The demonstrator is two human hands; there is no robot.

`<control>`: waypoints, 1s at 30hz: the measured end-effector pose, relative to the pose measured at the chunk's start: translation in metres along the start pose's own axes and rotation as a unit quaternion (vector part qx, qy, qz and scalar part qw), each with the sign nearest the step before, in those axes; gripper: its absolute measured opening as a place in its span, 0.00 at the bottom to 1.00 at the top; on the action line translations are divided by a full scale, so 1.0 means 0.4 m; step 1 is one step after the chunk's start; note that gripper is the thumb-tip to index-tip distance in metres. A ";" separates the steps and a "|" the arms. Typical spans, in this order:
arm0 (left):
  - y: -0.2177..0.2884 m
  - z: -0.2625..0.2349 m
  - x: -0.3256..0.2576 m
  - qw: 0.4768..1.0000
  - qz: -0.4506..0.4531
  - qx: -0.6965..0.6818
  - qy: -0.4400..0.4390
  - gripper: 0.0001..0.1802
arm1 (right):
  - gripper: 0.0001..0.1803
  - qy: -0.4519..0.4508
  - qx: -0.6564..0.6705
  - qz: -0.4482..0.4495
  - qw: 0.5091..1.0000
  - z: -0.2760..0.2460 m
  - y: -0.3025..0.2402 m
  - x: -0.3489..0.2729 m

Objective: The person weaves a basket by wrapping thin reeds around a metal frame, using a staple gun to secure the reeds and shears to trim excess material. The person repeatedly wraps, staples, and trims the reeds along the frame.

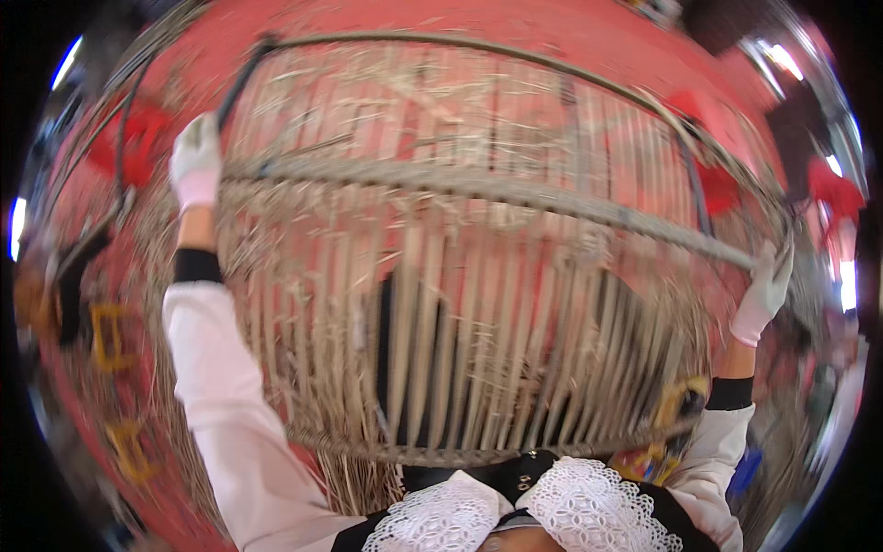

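Observation:
A large frame [460, 177] wrapped and strung with parallel tan straw-like strands stretches across my view, smeared by motion. Its lower section of strands [414, 340] reaches down to a bound edge at my chest. My left hand [196, 164], in a white glove with a pink cuff, is closed on the dark side bar at the upper left. At the far right, my gloved right hand [762, 293] grips the end of the wrapped middle bar, fingers pointing up along it. Blur hides exactly how those fingers sit.
Loose straw litters the red floor [515, 18]. Yellow plastic pieces [112, 338] lie at the left, with dark thin-barred frames [120, 147] above them. Bundled straw [791, 442] lies at the right beside a blue object [745, 471]. Red items [835, 191] stand at the far right.

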State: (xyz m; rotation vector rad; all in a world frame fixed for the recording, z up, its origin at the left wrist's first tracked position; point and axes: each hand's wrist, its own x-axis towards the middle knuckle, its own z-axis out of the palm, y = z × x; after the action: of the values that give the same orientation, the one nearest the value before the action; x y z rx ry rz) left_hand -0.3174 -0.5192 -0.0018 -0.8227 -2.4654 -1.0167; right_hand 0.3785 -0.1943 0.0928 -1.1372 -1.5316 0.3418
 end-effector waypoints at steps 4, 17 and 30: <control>0.411 0.122 -0.127 0.962 0.184 -0.165 -0.120 0.19 | 0.32 0.327 -0.025 0.173 0.929 -0.506 0.266 -0.173; 1.255 0.369 -0.573 0.750 0.371 0.043 -0.545 0.30 | 0.26 -0.246 -0.129 0.545 0.791 -0.604 0.706 -1.269; 1.500 0.488 -0.681 0.722 0.274 -0.053 -0.633 0.40 | 0.33 0.185 0.565 0.494 0.635 -0.485 0.478 -0.829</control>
State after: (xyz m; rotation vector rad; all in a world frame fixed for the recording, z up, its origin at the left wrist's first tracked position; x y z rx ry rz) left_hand 0.2520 -0.1366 0.0392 -2.7947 -2.6139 -0.3017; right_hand 0.6017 -0.4336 -0.1846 -0.7533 0.0272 1.4595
